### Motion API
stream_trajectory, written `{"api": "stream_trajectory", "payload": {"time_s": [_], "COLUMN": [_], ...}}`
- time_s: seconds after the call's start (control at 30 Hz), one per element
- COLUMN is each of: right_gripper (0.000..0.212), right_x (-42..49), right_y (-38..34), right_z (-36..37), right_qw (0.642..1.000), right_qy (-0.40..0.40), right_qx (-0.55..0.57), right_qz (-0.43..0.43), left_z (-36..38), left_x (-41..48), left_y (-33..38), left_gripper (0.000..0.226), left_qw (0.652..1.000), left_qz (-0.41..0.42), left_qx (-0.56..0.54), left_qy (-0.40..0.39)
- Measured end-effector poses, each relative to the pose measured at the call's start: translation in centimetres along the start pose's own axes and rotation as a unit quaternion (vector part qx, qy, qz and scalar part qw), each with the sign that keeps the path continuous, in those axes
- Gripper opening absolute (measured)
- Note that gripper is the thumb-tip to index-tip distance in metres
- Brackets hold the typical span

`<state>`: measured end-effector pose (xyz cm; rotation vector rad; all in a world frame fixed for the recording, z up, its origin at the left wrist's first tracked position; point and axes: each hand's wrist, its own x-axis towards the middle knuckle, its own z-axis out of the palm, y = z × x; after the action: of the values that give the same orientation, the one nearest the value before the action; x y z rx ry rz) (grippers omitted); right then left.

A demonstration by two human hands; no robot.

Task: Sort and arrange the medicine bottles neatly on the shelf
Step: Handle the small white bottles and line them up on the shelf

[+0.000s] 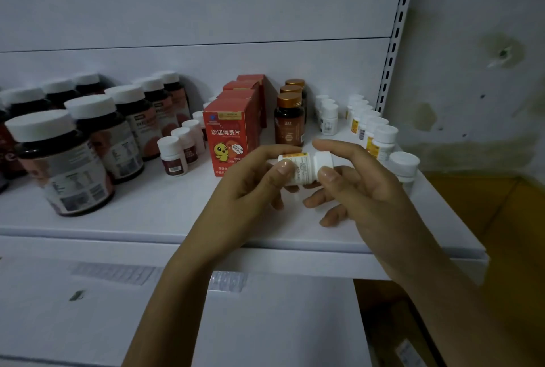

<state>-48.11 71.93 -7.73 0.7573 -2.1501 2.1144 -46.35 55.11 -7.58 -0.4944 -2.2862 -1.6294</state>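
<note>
The shelf carries big dark jars at left and a tight row of white bottles at right. At center, both hands pinch a small bottle sideways; setting it down carelessly might topple that row.

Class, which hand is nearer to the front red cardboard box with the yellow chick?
Left. The left hand overlaps the box's lower right corner; the right hand is farther right.

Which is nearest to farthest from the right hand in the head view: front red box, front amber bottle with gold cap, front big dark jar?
1. Front amber bottle, just behind the right hand.
2. Front red box, further left.
3. Front big dark jar, far left.
</note>
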Motion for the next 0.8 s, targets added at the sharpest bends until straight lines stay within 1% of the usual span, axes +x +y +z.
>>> {"api": "stream_trajectory", "payload": {"time_s": [0.07, 0.13, 0.27, 0.37, 0.4, 0.47, 0.53, 0.57, 0.6, 0.67, 0.8], "right_gripper": [0.024, 0.028, 0.013, 0.009, 0.011, 0.015, 0.018, 0.019, 0.02, 0.021, 0.021], "right_x": [0.08, 0.14, 0.25, 0.18, 0.14, 0.07, 0.02, -0.02, -0.05, -0.11, -0.17], "right_y": [-0.08, -0.19, -0.05, 0.09, 0.1, 0.14, 0.2, 0.2, 0.21, 0.16, -0.03], "right_z": [0.04, 0.09, 0.03, 0.01, 0.0, -0.08, -0.15, -0.15, -0.15, -0.08, 0.04], "right_qw": [1.0, 0.999, 0.998, 0.999, 0.999, 1.0, 1.0, 1.0, 1.0, 1.0, 1.0], "right_qy": [0.003, 0.002, 0.009, 0.01, 0.009, 0.006, -0.001, -0.004, -0.007, -0.011, -0.009], "right_qx": [0.008, 0.022, 0.034, 0.031, 0.028, 0.02, 0.016, 0.014, 0.012, 0.011, 0.02], "right_qz": [0.017, 0.036, 0.043, 0.036, 0.032, 0.022, 0.014, 0.011, 0.008, 0.003, 0.016], "left_z": [0.01, -0.05, -0.12, -0.19, -0.21, -0.21, -0.19, -0.17, -0.14, -0.16, -0.33], "left_x": [-0.04, -0.05, -0.14, -0.26, -0.27, -0.19, -0.05, 0.02, 0.02, -0.05, -0.39], "left_y": [-0.11, -0.21, -0.25, -0.12, -0.02, 0.16, 0.2, 0.15, 0.14, 0.11, 0.02], "left_gripper": [0.028, 0.029, 0.032, 0.029, 0.031, 0.042, 0.053, 0.055, 0.052, 0.039, 0.034], "left_qw": [1.0, 1.0, 0.999, 1.0, 1.0, 1.0, 1.0, 0.999, 0.999, 1.0, 1.0], "left_qz": [0.007, 0.017, 0.018, 0.02, 0.02, 0.01, -0.018, -0.029, -0.03, -0.014, -0.003], "left_qx": [0.006, 0.013, 0.027, 0.022, 0.022, 0.025, 0.018, 0.011, 0.005, 0.001, 0.007], "left_qy": [0.004, 0.004, -0.002, -0.003, -0.003, -0.007, -0.016, -0.021, -0.026, -0.023, 0.0]}}
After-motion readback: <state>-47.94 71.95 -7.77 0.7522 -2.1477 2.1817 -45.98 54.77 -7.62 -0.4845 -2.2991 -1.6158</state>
